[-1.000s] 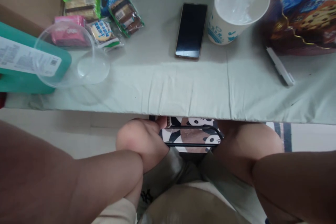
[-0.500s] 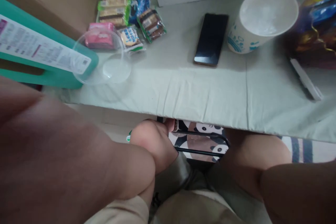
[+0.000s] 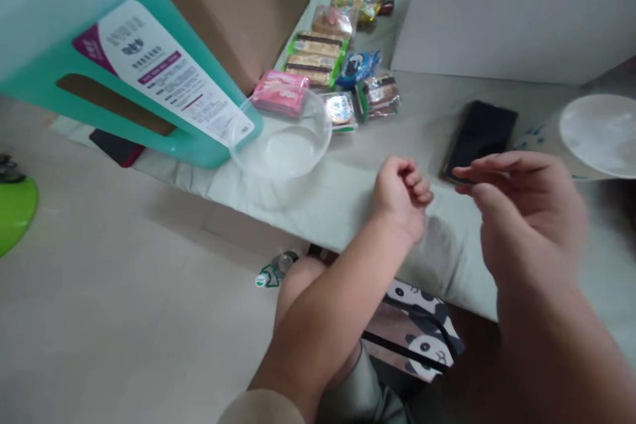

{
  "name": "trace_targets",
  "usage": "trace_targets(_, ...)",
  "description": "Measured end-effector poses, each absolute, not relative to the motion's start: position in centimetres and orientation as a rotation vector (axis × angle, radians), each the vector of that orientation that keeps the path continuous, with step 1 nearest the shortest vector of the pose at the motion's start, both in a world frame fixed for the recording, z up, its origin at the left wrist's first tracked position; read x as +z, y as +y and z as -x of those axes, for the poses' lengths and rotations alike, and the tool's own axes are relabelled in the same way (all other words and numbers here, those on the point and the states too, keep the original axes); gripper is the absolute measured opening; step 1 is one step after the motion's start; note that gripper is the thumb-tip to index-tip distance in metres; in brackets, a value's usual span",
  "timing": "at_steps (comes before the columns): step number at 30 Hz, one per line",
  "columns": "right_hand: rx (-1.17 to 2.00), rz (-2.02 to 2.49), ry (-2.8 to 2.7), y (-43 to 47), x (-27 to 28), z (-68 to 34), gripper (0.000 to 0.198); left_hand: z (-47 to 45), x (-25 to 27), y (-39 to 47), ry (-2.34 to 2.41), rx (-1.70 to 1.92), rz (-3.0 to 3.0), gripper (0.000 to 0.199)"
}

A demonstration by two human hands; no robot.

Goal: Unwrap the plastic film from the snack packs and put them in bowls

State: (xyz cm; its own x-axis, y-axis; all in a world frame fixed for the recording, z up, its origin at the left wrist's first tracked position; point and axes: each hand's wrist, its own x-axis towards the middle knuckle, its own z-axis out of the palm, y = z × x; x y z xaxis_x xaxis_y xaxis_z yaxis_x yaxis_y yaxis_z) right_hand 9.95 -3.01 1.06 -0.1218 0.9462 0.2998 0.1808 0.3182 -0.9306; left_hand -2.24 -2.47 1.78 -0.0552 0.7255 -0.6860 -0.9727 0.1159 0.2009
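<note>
- A black rectangular smartphone (image 3: 483, 132) lay flat on the pale grey-green cloth (image 3: 342, 205), just past the right hand (image 3: 534, 218); those fingertips overlapped its near end, and I could not tell whether they touched. A careless sweep could have pushed it askew.
- The right hand was half open, thumb and fingers bent towards each other, with nothing visible between them.
- The left hand (image 3: 403, 199) had its fingers curled loosely inward near the cloth's front edge; its inside was hidden, so I could not tell whether it held anything.
- The white paper cup with blue print (image 3: 601, 139) stood near the right hand's knuckles; a sideways swing could have tipped it, perhaps onto the smartphone.
- The clear round plastic bowl (image 3: 291, 149) sat left of the left hand, near the front edge; being light, it could have slid off if the forearm caught it or the cloth was tugged.
- The large teal plastic jug (image 3: 163, 79) stood beside the bowl; bumped, it could have knocked that over.
</note>
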Motion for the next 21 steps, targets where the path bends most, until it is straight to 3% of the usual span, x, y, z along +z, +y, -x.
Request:
trace_targets(10,0.493,1.061,-2.407,9.9,0.1,0.3,0.063,4.5,1.7,-3.7,0.731,1.454,0.463,0.017)
trace_targets(14,0.485,1.187,-2.439,12.2,-0.5,1.9,0.059,5.3,1.7,-3.6,0.736,1.494,0.444,0.018)
trace_targets(18,0.518,1.308,-2.327,10.2,-0.6,-0.3,0.068,5.8,1.7,-3.8,0.743,1.523,0.401,0.021)
trace_targets(21,0.640,1.250,-2.107,6.6,-0.1,-4.1,0.056,5.7,1.5,-3.8,0.809,1.544,0.340,0.022)
